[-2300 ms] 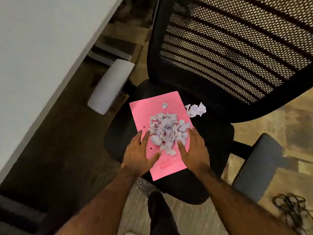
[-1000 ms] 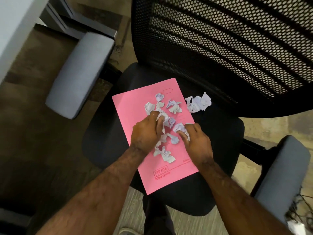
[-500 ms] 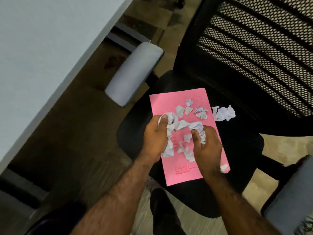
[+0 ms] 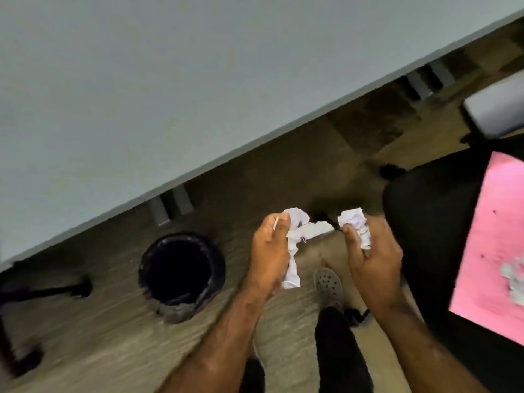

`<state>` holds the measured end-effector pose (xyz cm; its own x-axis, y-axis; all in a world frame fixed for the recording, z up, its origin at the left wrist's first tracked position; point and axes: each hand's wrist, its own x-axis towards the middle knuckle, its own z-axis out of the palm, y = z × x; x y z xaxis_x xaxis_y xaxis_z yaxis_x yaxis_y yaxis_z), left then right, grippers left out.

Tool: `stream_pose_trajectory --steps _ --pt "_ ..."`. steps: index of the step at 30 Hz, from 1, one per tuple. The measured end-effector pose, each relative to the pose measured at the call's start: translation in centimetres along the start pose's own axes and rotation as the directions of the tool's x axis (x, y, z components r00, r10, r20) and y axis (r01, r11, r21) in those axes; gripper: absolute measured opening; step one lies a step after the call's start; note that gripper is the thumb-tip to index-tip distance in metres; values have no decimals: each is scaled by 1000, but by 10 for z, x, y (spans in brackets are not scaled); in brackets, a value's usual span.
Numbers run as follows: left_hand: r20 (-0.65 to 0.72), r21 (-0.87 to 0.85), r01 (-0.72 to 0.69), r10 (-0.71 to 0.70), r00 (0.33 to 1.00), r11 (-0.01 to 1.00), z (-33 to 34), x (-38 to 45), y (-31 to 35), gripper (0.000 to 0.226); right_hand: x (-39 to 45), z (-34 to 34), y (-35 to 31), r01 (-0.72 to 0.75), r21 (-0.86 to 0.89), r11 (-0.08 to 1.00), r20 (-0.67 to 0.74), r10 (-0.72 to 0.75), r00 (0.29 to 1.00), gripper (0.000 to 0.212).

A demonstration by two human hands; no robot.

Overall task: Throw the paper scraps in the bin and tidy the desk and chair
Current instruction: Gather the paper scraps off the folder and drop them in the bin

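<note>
My left hand [image 4: 269,253] and my right hand [image 4: 374,262] are both closed on bunches of crumpled white paper scraps [image 4: 306,231], held side by side over the floor. A round black bin [image 4: 181,268] stands open on the floor to the left of my left hand, under the desk edge. At the right edge a pink folder [image 4: 493,231] lies on the black chair seat [image 4: 431,217], with a few scraps [image 4: 513,273] still on it.
The pale grey desk top [image 4: 141,80] fills the upper left, its edge running diagonally. A grey chair armrest [image 4: 499,109] shows at the upper right. My shoe [image 4: 329,285] and dark trouser leg are below my hands. Dark legs of another piece of furniture [image 4: 42,290] lie at the far left.
Both hands lifted handfuls of scraps off the pink folder and swung left, away from the chair. The view turned with them, bringing the black bin into sight.
</note>
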<state>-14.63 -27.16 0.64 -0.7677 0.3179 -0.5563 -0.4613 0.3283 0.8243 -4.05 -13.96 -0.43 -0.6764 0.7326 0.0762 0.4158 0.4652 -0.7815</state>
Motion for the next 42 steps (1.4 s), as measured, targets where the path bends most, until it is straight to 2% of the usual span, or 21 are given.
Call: stream_pose_trajectory --steps 5,10,12,14,16,18,20,21,24,25,27,29,31,33,37,42 --pt "-279 -62 64 -79 957 996 -154 -11 -92 31 -55 122 -48 112 109 988 222 -134 966 24" --pt "-545 -120 120 -166 822 985 -256 5 -191 30 -114 245 -75 208 182 961 478 -272 835 31" --pt "-621 -16 153 -130 773 988 -279 18 -221 35 -133 288 -77 253 179 951 556 -310 771 33" --pt "-684 183 220 -37 729 958 -293 31 -244 46 -147 327 -74 272 154 950 612 -307 728 32" --pt "-740 291 294 19 672 910 -301 45 -257 51 -156 364 -70 260 91 961 678 -251 691 36" --pt "-765 331 370 18 643 868 -305 63 -266 47 -161 398 -65 265 5 964 736 -183 651 44" --pt "-757 365 426 -2 653 828 -311 82 -277 47 -168 425 -60 228 -40 973 771 -115 627 51" --pt "-734 373 441 -32 679 816 -315 89 -284 49 -172 434 -58 210 -53 976 784 -89 614 55" --pt "-544 470 459 -162 823 754 -327 99 -308 45 -185 452 -43 302 -27 953 837 -143 528 56" --pt "-501 523 454 -171 848 721 -330 98 -316 45 -185 454 -39 336 -47 941 859 -134 495 58" --pt "-472 657 424 -98 876 623 -332 91 -325 48 -182 455 -33 373 -188 908 894 2 448 71" --pt "-448 720 384 -35 893 579 -329 76 -324 52 -182 452 -31 444 -211 871 883 -26 469 73" --pt "-434 727 347 5 901 593 -326 62 -320 54 -184 440 -36 502 -172 847 867 -113 486 72" --pt "-405 751 318 24 914 579 -325 52 -316 56 -185 429 -40 530 -169 831 866 -131 482 71" --pt "-389 760 292 48 920 581 -319 37 -301 56 -185 405 -50 520 -186 834 855 -124 504 70" --pt "-334 777 207 112 936 594 -294 5 -271 57 -187 352 -61 442 -187 877 803 -122 583 69"
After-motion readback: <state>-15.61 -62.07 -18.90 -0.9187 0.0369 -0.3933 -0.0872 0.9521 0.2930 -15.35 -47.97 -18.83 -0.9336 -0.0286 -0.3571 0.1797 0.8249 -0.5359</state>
